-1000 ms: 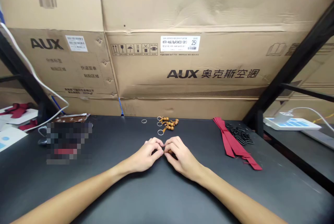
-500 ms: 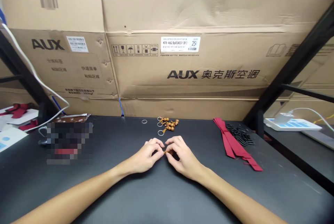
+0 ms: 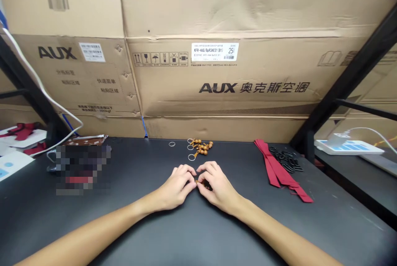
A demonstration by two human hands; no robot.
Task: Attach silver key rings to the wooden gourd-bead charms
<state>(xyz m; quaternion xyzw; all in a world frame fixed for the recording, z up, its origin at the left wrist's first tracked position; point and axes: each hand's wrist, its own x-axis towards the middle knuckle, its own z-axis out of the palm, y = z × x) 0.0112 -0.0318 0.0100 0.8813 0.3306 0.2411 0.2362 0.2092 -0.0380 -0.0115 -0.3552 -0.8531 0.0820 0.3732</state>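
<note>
- Small beaded charm (image 3: 198,182) sat just below frame centre, pinched between both hands where the fingertips met; mostly hidden, long axis not readable.
- Left hand (image 3: 176,185) and right hand (image 3: 215,187) both closed on it, equally near, resting on the black table (image 3: 155,224).
- Pile of finished charms (image 3: 200,147) just above; a loose ring (image 3: 171,144) up-left.
- Red ribbons (image 3: 276,169) well right; open table below.

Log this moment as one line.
left hand + right hand: pinching small bead charm | bead keyrings behind | red ribbons right
</note>
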